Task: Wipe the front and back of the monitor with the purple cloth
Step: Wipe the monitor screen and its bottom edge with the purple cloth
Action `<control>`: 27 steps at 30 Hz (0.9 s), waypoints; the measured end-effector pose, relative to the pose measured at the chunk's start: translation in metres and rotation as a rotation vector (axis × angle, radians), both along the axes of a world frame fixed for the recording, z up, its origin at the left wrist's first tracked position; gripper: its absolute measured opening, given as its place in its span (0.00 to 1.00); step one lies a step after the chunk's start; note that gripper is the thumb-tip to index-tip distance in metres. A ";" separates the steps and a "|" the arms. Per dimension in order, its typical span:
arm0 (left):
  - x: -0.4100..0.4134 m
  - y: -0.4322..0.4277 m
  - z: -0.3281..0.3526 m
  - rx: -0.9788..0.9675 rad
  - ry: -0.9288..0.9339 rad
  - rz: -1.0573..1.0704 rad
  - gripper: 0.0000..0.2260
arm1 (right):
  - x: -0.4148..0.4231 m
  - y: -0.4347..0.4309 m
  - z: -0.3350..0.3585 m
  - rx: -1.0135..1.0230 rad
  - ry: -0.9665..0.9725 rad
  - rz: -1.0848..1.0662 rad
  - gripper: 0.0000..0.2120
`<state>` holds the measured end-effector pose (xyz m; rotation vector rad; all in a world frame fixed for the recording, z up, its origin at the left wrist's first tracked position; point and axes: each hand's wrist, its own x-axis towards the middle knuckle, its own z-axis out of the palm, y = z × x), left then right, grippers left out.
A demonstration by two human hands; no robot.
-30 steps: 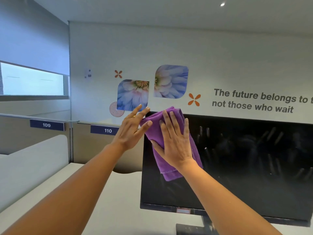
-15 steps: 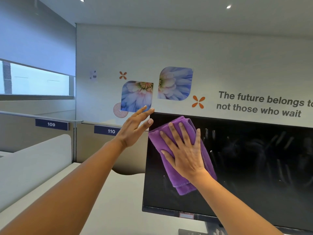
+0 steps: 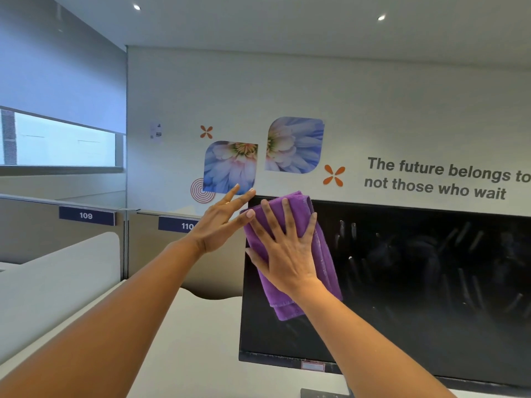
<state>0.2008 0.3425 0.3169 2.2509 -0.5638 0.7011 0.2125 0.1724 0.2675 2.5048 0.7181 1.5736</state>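
A black monitor (image 3: 416, 297) with a dark, smudged screen stands on the desk at the right. A folded purple cloth (image 3: 321, 254) lies flat against the screen's upper left corner. My right hand (image 3: 284, 254) presses it there with straight, spread fingers. My left hand (image 3: 221, 222) is at the monitor's top left corner with its fingers straight, fingertips at the edge and the thumb touching the cloth's left side. The monitor's back is hidden.
The monitor's stand base (image 3: 324, 393) shows at the bottom edge. The white desk (image 3: 178, 354) spreads to the left. Grey partitions with labels 109 (image 3: 86, 216) and 110 (image 3: 184, 225) stand behind it. A wall with flower prints (image 3: 230, 168) rises beyond.
My right hand slid the cloth slightly down and right on the screen, then back up to the top left corner. My left hand stayed at that corner.
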 end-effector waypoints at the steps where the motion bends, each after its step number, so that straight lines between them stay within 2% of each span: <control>1: 0.000 0.000 0.000 0.006 0.006 0.005 0.48 | 0.001 -0.004 -0.004 -0.023 0.002 -0.016 0.31; 6: -0.003 -0.003 0.005 -0.012 0.033 -0.032 0.50 | 0.002 -0.038 -0.016 -0.055 -0.001 -0.084 0.28; 10: -0.008 -0.004 0.008 -0.031 0.075 -0.044 0.52 | 0.004 -0.050 -0.008 0.032 -0.019 -0.118 0.29; 15: -0.010 -0.001 0.011 0.016 0.096 -0.026 0.53 | 0.004 -0.019 0.013 0.144 -0.003 -0.099 0.30; 21: -0.009 0.003 0.010 0.063 0.092 -0.015 0.53 | -0.001 0.007 -0.003 -0.035 0.020 -0.011 0.30; 25: -0.006 0.002 0.009 0.089 0.083 -0.009 0.49 | 0.002 -0.023 -0.019 -0.195 -0.014 -0.024 0.29; 27: -0.005 0.000 0.008 0.065 0.087 -0.030 0.46 | 0.002 -0.042 -0.022 -0.206 -0.039 -0.040 0.28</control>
